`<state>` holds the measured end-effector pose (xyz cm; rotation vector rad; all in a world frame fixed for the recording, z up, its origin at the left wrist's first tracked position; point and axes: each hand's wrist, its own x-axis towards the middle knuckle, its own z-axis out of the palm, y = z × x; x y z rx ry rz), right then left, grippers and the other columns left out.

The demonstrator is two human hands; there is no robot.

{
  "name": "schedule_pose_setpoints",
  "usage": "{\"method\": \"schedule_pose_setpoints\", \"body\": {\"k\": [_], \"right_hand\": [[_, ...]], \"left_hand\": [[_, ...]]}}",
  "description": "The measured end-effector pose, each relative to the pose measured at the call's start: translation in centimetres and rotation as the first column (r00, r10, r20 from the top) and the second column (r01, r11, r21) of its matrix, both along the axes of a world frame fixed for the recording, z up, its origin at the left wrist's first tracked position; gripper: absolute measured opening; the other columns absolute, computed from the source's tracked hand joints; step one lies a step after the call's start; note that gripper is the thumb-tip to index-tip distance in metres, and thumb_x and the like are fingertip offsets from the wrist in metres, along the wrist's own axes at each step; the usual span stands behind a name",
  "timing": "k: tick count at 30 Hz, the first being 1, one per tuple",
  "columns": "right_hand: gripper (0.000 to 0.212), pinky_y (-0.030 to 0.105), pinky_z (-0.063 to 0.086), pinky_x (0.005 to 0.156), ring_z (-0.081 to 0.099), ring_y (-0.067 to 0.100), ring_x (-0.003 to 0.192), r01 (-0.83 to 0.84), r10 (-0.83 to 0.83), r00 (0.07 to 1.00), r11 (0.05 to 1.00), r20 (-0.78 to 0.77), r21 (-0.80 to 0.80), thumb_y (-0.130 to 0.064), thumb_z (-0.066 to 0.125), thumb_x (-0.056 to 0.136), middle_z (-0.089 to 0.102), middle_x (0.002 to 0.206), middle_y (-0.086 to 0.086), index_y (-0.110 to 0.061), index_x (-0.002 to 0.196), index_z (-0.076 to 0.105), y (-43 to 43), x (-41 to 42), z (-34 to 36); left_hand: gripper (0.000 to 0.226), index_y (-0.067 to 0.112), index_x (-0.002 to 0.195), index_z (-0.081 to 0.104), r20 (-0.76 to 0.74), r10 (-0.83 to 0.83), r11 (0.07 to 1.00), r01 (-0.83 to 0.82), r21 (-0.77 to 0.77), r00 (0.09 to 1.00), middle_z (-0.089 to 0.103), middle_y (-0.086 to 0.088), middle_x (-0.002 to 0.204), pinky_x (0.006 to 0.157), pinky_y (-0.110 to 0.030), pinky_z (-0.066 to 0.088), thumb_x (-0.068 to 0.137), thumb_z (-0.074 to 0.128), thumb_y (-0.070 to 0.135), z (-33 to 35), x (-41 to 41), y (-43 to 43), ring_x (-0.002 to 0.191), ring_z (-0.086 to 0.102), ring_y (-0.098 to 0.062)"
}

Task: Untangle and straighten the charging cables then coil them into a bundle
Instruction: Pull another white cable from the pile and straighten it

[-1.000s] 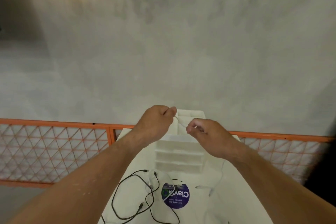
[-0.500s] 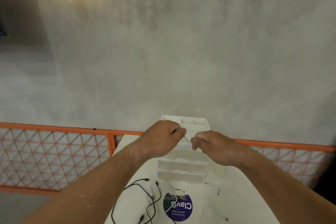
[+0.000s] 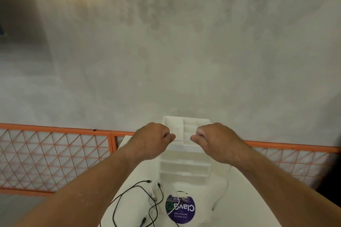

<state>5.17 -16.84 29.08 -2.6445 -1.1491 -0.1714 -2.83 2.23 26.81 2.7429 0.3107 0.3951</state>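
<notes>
Left hand [image 3: 153, 141] and right hand [image 3: 216, 142] each pinch white charging cable [image 3: 182, 140]; short span taut between them, above white drawer organizer [image 3: 184, 169]. Tail hangs right of organizer. Black cables [image 3: 140, 202] tangled on table [image 3: 243, 199] before organizer.

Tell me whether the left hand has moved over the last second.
Yes. The left hand has dropped: its fingers were level with the white organizer's back rim, now they sit lower, level with the right hand.
</notes>
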Motion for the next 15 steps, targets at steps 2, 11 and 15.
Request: {"method": "schedule_pose_setpoints", "body": {"k": [2, 11, 15], "right_hand": [[0.042, 0.030, 0.041, 0.057, 0.053, 0.016, 0.062, 0.057, -0.057, 0.998, 0.998, 0.015, -0.008, -0.047, 0.043, 0.098, 0.055, 0.066, -0.004, -0.020, 0.066, 0.049, -0.1, 0.2, -0.4], [0.045, 0.029, 0.043, 0.056, 0.058, 0.015, 0.064, 0.245, -0.246, 0.969, 0.968, 0.005, 0.058, -0.048, 0.044, 0.096, 0.061, 0.066, -0.004, -0.019, 0.064, 0.056, -2.7, 3.5, -1.6], [0.046, 0.030, 0.040, 0.054, 0.057, 0.016, 0.063, 0.299, -0.302, 0.953, 0.950, 0.014, 0.088, -0.046, 0.044, 0.097, 0.059, 0.063, -0.003, -0.017, 0.064, 0.055, -4.1, 4.5, -2.2]], "left_hand": [[0.046, 0.019, 0.058, 0.041, 0.002, 0.028, 0.997, -0.028, 0.078, 1.000, 0.050, 0.003, 0.060, 0.053, -0.028, 0.035, 0.096, 0.043, 0.044, 0.0, -0.2, 0.5, 0.056, 0.046, -0.016], [0.046, 0.020, 0.061, 0.043, 0.045, 0.181, 0.970, -0.186, 0.155, 0.982, 0.051, 0.003, 0.060, 0.053, -0.029, 0.035, 0.098, 0.040, 0.047, -0.6, -1.9, 5.2, 0.057, 0.050, -0.017], [0.045, 0.020, 0.061, 0.045, 0.078, 0.243, 0.961, -0.251, 0.115, 0.967, 0.056, 0.002, 0.062, 0.052, -0.029, 0.035, 0.098, 0.040, 0.045, -1.5, -3.1, 7.8, 0.062, 0.055, -0.019]]}}
